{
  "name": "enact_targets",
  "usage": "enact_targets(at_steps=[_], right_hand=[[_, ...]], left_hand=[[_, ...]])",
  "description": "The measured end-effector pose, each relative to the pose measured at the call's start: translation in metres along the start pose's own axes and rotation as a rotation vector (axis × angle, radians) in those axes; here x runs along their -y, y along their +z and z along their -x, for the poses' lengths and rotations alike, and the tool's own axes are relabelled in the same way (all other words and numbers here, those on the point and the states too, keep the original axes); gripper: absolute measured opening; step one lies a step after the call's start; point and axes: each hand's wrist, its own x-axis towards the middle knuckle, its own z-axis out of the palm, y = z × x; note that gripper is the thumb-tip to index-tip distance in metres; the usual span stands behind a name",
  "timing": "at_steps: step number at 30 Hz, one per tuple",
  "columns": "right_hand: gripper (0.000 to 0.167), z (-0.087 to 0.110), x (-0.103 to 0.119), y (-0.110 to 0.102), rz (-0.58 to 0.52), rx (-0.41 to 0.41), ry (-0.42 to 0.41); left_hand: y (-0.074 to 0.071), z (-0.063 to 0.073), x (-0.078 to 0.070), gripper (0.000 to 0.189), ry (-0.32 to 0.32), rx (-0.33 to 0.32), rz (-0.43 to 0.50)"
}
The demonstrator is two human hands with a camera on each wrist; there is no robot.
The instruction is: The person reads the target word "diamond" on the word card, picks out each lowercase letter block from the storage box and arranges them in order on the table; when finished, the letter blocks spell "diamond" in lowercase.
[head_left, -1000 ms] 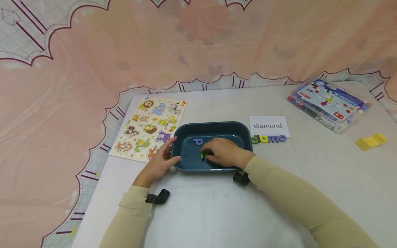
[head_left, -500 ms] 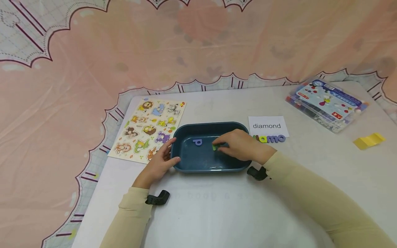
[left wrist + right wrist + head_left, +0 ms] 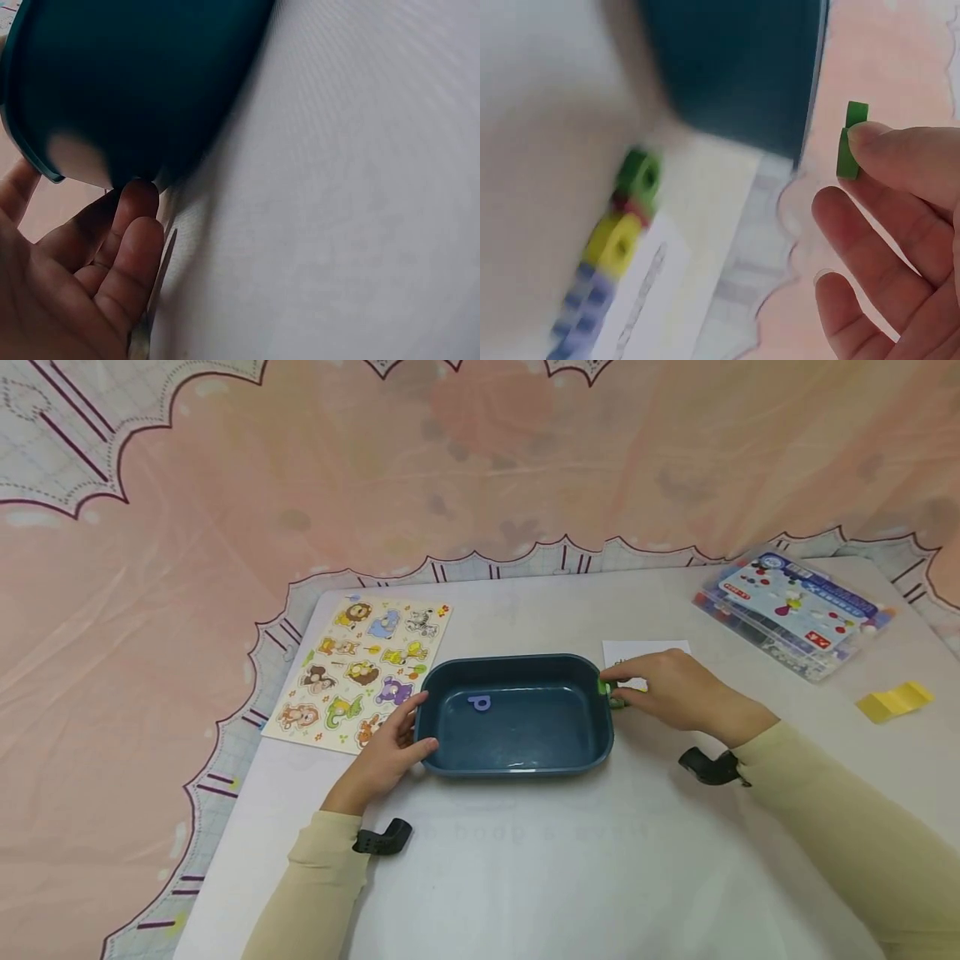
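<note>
In the head view, my right hand [image 3: 671,689] is just past the right end of a dark blue-green tray [image 3: 517,772]. It pinches a small green plastic letter [image 3: 847,150] between thumb and finger, seen edge-on in the right wrist view, so which letter cannot be told. My left hand [image 3: 381,756] holds the tray's left end, thumb at the rim and fingers against the outer wall. A purple letter [image 3: 480,702] lies inside the tray. Beside the tray's right end runs a row of letters, with a green one [image 3: 637,176] and a yellow one [image 3: 615,244], mostly hidden by my right hand in the head view.
A white word card [image 3: 660,647] lies behind the row, its print largely covered. An animal puzzle board [image 3: 341,672] is left of the tray. A clear plastic case [image 3: 798,610] and a folded yellow paper [image 3: 896,702] sit at the right.
My right hand has lifted the green letter out of the tray and carried it right, over the tray's end to the letter row. My left hand has stayed at the tray.
</note>
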Motion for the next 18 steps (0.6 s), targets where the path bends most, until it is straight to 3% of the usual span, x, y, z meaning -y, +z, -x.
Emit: enact_targets(at_steps=[12, 18], right_hand=[[0.034, 0.036, -0.051, -0.018, 0.045, 0.044, 0.178], [0.032, 0.046, -0.073, -0.02, 0.051, 0.047, 0.198]], left_hand=[[0.001, 0.0, -0.001, 0.075, -0.006, 0.003, 0.008], [0.001, 0.0, -0.001, 0.075, -0.004, 0.001, 0.005]])
